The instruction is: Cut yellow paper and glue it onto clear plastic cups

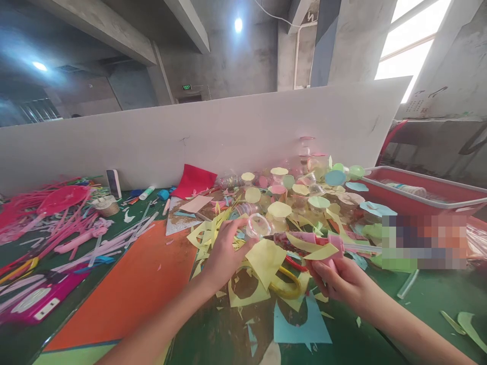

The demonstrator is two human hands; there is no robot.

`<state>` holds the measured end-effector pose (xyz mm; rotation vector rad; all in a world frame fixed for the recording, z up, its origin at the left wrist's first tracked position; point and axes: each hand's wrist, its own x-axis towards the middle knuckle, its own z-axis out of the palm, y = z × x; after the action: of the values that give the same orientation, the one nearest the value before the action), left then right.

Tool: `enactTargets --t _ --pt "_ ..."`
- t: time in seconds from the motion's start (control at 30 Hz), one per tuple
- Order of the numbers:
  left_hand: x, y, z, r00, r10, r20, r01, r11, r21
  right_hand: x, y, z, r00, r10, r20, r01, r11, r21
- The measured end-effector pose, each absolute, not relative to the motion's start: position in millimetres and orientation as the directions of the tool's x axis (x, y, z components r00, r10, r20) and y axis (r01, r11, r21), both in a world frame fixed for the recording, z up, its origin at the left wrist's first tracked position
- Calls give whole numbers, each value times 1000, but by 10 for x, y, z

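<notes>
My left hand (224,248) has its fingers wrapped round a small clear plastic cup (259,226), its round rim showing. In my right hand (338,279) is a pink hot glue gun (335,244), with a clear glue stick (363,248) projecting from its back. The gun's nozzle points left and sits at or very near the cup's rim; I cannot tell whether they touch. A yellow paper scrap (317,251) lies across the gun. Below the hands are a yellow paper piece (266,261), yellow-handled scissors (287,288) and a blue paper offcut (302,327).
Behind the hands, several clear cups topped with coloured paper discs (279,209) crowd the table. A red bin (429,195) stands at right. Orange sheets (133,284), pink straws and sticks (72,223) and a phone (113,183) are at left. A white partition (243,132) rises behind.
</notes>
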<state>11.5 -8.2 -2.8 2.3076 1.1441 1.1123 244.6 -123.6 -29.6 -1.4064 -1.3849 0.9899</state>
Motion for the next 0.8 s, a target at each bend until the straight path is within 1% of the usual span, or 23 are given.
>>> enactTargets --t 0.2,0.27,0.4,0.47,0.63,0.8 --pt "113 -72 -2 342 787 514 534 -613 583 2453 -1222 -250 64 997 48 295 27 -955" --pt "108 -76 -1 371 772 517 520 -634 573 2456 -1219 -239 71 996 51 276 29 -961" --pt "100 -91 -22 461 724 513 481 -690 542 2445 -1222 -204 141 989 50 166 26 -986" --pt "100 -100 -36 506 704 498 461 -709 534 2437 -1227 -188 161 986 49 136 27 -990" --pt "107 -129 -53 573 663 482 421 -742 521 2448 -1238 -200 138 990 32 75 21 -997" --pt "112 -151 -55 593 659 462 414 -742 527 2450 -1239 -214 106 992 75 151 59 -987"
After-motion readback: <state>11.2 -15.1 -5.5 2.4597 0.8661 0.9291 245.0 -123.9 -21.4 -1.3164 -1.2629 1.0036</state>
